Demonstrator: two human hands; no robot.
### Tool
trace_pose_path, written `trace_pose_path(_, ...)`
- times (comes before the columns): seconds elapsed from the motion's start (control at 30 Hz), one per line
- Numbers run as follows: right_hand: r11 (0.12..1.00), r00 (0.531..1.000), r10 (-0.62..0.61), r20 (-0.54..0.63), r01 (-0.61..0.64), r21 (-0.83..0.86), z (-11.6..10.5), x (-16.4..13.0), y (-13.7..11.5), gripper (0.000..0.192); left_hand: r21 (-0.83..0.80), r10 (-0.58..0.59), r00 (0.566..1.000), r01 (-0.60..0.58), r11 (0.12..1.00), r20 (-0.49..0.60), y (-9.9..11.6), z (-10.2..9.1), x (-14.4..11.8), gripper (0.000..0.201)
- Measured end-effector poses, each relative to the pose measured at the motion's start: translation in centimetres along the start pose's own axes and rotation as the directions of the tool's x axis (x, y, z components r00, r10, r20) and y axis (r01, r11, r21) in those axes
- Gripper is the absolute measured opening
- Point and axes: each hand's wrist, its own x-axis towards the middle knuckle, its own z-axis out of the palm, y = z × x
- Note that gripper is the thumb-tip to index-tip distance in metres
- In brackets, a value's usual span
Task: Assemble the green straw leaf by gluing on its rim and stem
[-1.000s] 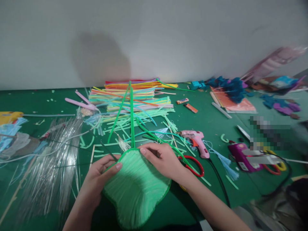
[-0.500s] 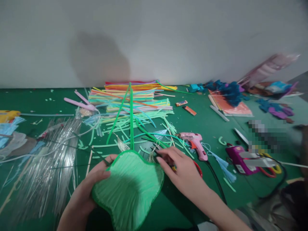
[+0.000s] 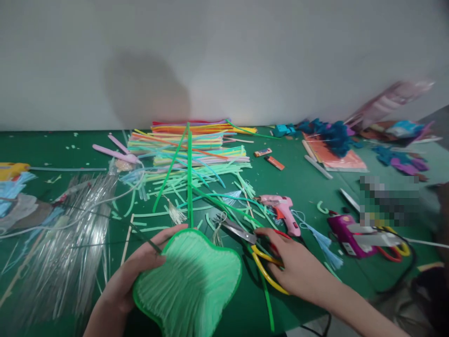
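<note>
My left hand (image 3: 140, 267) grips the left edge of a light-green leaf-like panel (image 3: 189, 281) with a darker fuzzy green rim. A thin dark strand crosses my left fingers, and a long green pipe cleaner (image 3: 190, 178) stands up behind the panel's top. My right hand (image 3: 298, 267) is closed around the handles of scissors (image 3: 263, 257) with yellow and red grips. Their blades lie low over the table, pointing left towards a pale tassel (image 3: 217, 234). Another green pipe cleaner (image 3: 267, 304) lies below the scissors.
Coloured pipe cleaners (image 3: 196, 154) are piled at the back. A pink glue gun (image 3: 280, 208) lies beyond my right hand, near a blue tassel (image 3: 324, 243) and a purple box (image 3: 345, 234). Clear thin sticks (image 3: 73, 243) spread at left. Two lighters (image 3: 274, 163) lie behind.
My right hand has moved right from the panel's edge and now holds the scissors up in plain view. My left hand keeps the panel, which has shifted slightly down.
</note>
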Motion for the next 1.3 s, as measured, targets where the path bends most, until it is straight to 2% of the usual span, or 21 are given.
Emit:
trace_pose_path(0.07,0.945,0.996,0.067,0.055,-0.081,0.316,-1.2,-0.1,-0.2,0.039,0.006,0.009,1.000,-0.009,1.000,-0.021,0.0,0.1,0.2,0.055)
trace_pose_path(0.1,0.860,0.990,0.072,0.118,-0.122,0.495,-1.7,-0.2,-0.4,0.038,0.000,0.008,1.000,-0.008,1.000,-0.027,0.0,0.0,0.3,0.054)
trace_pose_path(0.13,0.729,0.978,0.032,0.207,-0.165,0.664,-2.1,-0.4,-0.6,0.043,-0.012,0.008,1.000,-0.009,1.000,-0.026,0.0,0.0,0.4,0.054)
trace_pose_path(0.17,0.566,0.951,-0.055,0.303,-0.220,0.794,-2.4,-0.5,-0.9,0.049,-0.028,0.010,1.000,-0.011,1.000,-0.019,0.0,-0.1,0.6,0.054)
trace_pose_path(0.23,0.275,0.846,-0.292,0.446,-0.372,0.887,-2.8,-0.7,-1.6,0.055,-0.054,0.014,1.000,-0.014,0.998,0.000,-0.1,-0.3,0.8,0.053)
trace_pose_path(0.27,0.195,0.787,-0.398,0.471,-0.429,0.882,-2.8,-0.7,-2.0,0.055,-0.061,0.012,1.000,-0.012,0.998,0.005,-0.1,-0.3,0.9,0.053)
trace_pose_path(0.3,0.172,0.755,-0.464,0.464,-0.437,0.883,-2.8,-0.7,-2.4,0.054,-0.062,0.010,1.000,-0.009,0.998,0.005,-0.1,-0.3,0.9,0.053)
trace_pose_path(0.33,0.203,0.771,-0.472,0.429,-0.379,0.903,-2.7,-0.6,-2.7,0.051,-0.055,0.006,1.000,-0.006,0.998,-0.002,-0.1,-0.3,0.9,0.054)
trace_pose_path(0.37,0.290,0.832,-0.425,0.356,-0.247,0.924,-2.5,-0.4,-3.0,0.046,-0.044,0.001,1.000,-0.001,0.999,-0.011,0.0,-0.2,0.9,0.055)
trace_pose_path(0.4,0.434,0.902,-0.363,0.235,-0.059,0.899,-2.3,-0.1,-3.2,0.040,-0.034,-0.003,1.000,0.003,0.999,-0.019,0.0,0.0,0.9,0.056)
trace_pose_path(0.43,0.607,0.946,-0.317,0.066,0.149,0.781,-2.0,0.3,-3.3,0.034,-0.028,-0.003,1.000,0.002,1.000,-0.021,0.1,0.2,0.8,0.058)
trace_pose_path(0.47,0.762,0.943,-0.313,-0.116,0.321,0.563,-1.7,0.8,-3.3,0.030,-0.029,0.000,1.000,-0.001,1.000,-0.021,0.2,0.4,0.7,0.060)
trace_pose_path(0.5,0.850,0.893,-0.371,-0.254,0.437,0.296,-1.4,1.4,-3.2,0.030,-0.036,0.004,1.000,-0.005,0.999,-0.019,0.3,0.6,0.6,0.061)
trace_pose_path(0.53,0.862,0.816,-0.462,-0.348,0.506,0.043,-1.2,2.0,-3.1,0.032,-0.047,0.008,1.000,-0.009,0.999,-0.018,0.4,0.8,0.5,0.062)
trace_pose_path(0.57,0.826,0.733,-0.555,-0.393,0.541,-0.157,-1.1,2.6,-3.0,0.034,-0.061,0.016,1.000,-0.018,0.998,-0.019,0.5,1.0,0.4,0.062)
trace_pose_path(0.63,0.721,0.592,-0.693,-0.411,0.559,-0.410,-1.2,3.6,-2.8,0.035,-0.074,0.032,0.999,-0.034,0.997,-0.022,0.7,1.1,0.3,0.063)
trace_pose_path(0.67,0.675,0.548,-0.737,-0.396,0.558,-0.483,-1.3,4.0,-2.8,0.034,-0.078,0.038,0.999,-0.040,0.996,-0.021,0.7,1.1,0.3,0.063)
trace_pose_path(0.73,0.601,0.499,-0.794,-0.348,0.554,-0.576,-1.8,4.4,-2.9,0.033,-0.081,0.049,0.999,-0.050,0.995,-0.009,0.7,0.9,0.3,0.065)
trace_pose_path(0.87,0.520,0.478,-0.839,-0.262,0.557,-0.648,-2.7,4.7,-3.4,0.033,-0.092,0.063,0.998,-0.061,0.994,0.022,0.4,0.2,0.3,0.066)
trace_pose_path(1.13,0.476,0.467,-0.856,-0.221,0.547,-0.689,-3.1,5.4,-3.7,0.032,-0.079,0.047,0.998,-0.050,0.996,-0.031,0.8,0.8,0.0,0.067)
trace_pose_path(1.3,0.444,0.474,-0.863,-0.174,0.550,-0.707,-3.8,5.3,-3.8,0.037,-0.089,0.069,0.997,-0.070,0.994,-0.016,0.6,0.4,0.2,0.069)
